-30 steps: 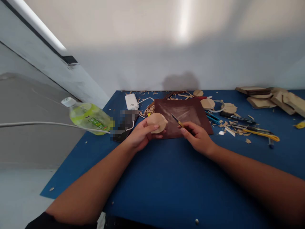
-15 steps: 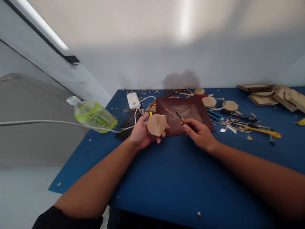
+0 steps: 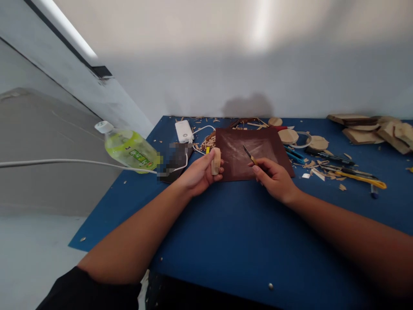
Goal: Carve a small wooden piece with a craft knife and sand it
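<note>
My left hand [image 3: 201, 174] is closed around a small wooden disc [image 3: 216, 162], turned so its narrow edge faces me. In my right hand [image 3: 272, 177] is a carving knife [image 3: 251, 155], its dark blade pointing up and to the left, apart from the wood. Behind both hands a dark red-brown mat [image 3: 237, 168] with pale scuff marks lies on the blue table [image 3: 226, 232]. Wood shavings [image 3: 209, 141] are heaped at the mat's left edge.
At left are a tilted green-labelled bottle [image 3: 130, 148], a white power bank [image 3: 183, 131] with a cable, and a dark phone-like slab [image 3: 174, 159]. On the right lie wooden discs [image 3: 288, 136], a yellow cutter [image 3: 364, 178], a black pen-like tool [image 3: 329, 156] and stacked wood blocks [image 3: 361, 135].
My left hand has turned the wooden disc from its flat face to its edge. The knife stays in my right hand at about the same place. The whole view has shifted slightly.
</note>
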Available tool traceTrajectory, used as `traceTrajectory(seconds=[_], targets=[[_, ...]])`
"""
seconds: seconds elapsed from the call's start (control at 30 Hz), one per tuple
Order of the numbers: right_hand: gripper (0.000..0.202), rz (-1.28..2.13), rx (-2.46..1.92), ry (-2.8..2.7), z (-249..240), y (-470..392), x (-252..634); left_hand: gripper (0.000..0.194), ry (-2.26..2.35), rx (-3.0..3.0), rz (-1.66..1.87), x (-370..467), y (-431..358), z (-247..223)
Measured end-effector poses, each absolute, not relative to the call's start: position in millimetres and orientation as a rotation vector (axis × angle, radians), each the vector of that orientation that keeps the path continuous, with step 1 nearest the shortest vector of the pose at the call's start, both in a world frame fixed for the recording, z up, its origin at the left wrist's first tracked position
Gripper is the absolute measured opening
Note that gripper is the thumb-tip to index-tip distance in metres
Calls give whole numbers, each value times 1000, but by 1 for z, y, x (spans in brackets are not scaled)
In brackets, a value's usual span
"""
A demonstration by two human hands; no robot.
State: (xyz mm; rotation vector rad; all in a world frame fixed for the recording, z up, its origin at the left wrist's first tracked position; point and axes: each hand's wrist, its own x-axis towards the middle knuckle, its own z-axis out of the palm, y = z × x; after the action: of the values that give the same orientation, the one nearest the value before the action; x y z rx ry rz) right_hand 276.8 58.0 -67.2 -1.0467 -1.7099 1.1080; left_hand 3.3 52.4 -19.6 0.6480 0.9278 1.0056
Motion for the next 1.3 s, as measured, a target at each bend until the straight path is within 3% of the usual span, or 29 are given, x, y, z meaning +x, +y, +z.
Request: traceTrajectory(seconds=[0.2,0.33,0.4,0.63,0.8,1.03,1.3], targets=[[36,1100,-1066,-1698,-64,56,277,29,957,689,1004,4,53,-24],[36,1028,-1091,-1671,-64,55,278,57,962,746,1009,5,51,-25],[36,1013,-1093,-1672,-64,56,279,62,970,780,1006,5,51,-26],[33,984,-1060,-1648,-63,48,278,26,1045,923,925,3,52,-30],[38,947,-983,-1796,-59,37,277,36,1106,1021,959,6,49,-28],[60,1014,-883,-2087,-59,36,274,54,1019,1066,915,9,44,-23],[63,1196,-900,-1874,-56,36,271,63,865,987,899,7,40,-20]])
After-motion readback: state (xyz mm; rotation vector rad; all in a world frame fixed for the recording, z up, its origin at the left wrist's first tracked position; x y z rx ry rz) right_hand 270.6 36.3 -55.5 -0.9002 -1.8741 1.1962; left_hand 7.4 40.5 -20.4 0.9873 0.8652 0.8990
